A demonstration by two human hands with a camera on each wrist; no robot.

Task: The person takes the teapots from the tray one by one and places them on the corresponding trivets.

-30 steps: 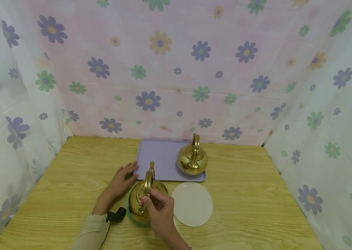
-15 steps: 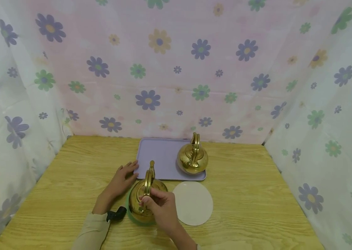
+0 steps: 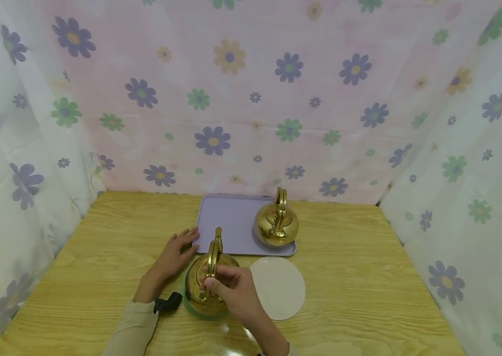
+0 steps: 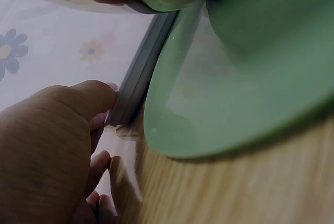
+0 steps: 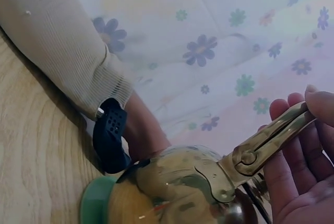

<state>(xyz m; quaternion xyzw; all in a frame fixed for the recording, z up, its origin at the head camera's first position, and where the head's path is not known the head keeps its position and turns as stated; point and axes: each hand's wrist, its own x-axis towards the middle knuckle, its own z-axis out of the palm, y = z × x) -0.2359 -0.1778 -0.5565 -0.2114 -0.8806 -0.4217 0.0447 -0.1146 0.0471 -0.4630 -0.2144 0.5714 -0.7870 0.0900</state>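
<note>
My right hand grips the arched handle of a shiny gold kettle, thumb on the near side of the handle. The kettle is upright over a green round plate, its spout pointing away toward the tray; part of the plate is hidden beneath it. My left hand touches the front left corner of a lilac tray, fingers fairly straight, with the thumb against the edge in the left wrist view. On the tray's right side stands a second gold kettle.
A cream round plate lies right of the held kettle, in front of the tray. All of it is on a wood-grain table. Flowered cloth hangs behind and along both sides. A black wrist strap sits at my left cuff.
My right wrist and forearm have swung a little to the right, while the fingers stay on the kettle's handle. Left hand, tray and both kettles keep their places; the head view shifts slightly.
</note>
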